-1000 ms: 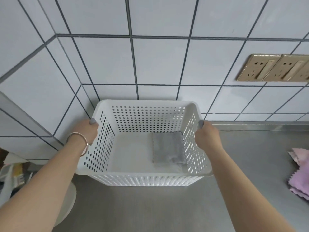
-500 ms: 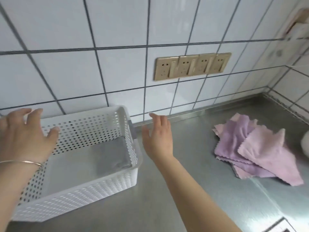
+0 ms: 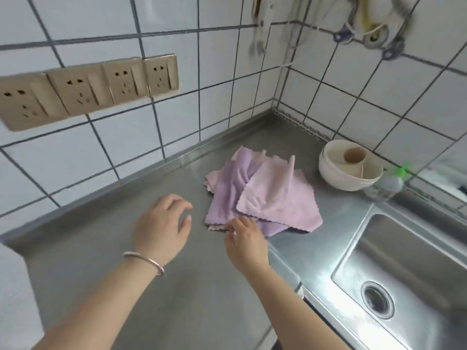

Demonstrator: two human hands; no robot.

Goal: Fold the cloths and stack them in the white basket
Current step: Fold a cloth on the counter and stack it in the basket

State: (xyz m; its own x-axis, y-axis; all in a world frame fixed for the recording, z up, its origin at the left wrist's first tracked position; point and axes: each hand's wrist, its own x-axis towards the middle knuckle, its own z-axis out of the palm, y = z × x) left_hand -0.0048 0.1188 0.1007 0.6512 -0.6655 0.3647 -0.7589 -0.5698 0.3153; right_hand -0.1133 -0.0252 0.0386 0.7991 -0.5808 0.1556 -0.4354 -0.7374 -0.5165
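Both hands now off basket: R hand (image 3: 246, 239) fingers pinching purple cloth (image 3: 227, 198) edge, L hand (image 3: 161, 229) spread.

My one view: head camera, worn high, tilted forward and down over counter (image 3: 197, 294), close in. Faces back right corner where tiled walls (image 3: 217, 102) meet. Sink (image 3: 409, 274) along right edge. No second view to share.

White wall tiles (image 3: 222, 79) with dark grout meet in a corner. Row of gold sockets (image 3: 86, 90) on the left wall. Stainless worktop (image 3: 202, 286) below; sink (image 3: 409, 281) set at its right edge. Hooks with hanging items (image 3: 366, 26), blurred, top right.
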